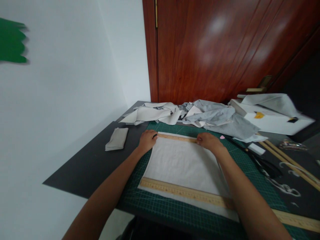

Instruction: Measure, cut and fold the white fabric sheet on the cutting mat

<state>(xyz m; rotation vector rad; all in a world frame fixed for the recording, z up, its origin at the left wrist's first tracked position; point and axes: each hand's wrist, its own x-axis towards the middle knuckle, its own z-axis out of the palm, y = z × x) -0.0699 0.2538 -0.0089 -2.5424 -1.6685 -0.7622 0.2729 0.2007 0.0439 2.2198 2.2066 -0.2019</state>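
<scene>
Nearest, a long wooden ruler [190,193] lies across the lower edge of a pale fabric sheet [185,163], its right end running under the person's right forearm and out past the cloth. The sheet sits flat on a green cutting mat [160,206] on the dark table [85,166]. At the sheet's far edge lies a second, shorter wooden ruler [176,137], and both hands press on it: the left hand [147,140] rests curled over its left end, with something small and dark at the fingertips, and the right hand [208,140] lies with fingers together on its right end. Left of the mat sits a small folded grey cloth [117,138]. Right of the mat lie black scissors [265,165] and thin wooden sticks [287,160]. Beyond, a heap of grey fabric scraps [195,116] sprawls below a red-brown wooden door [220,50].
</scene>
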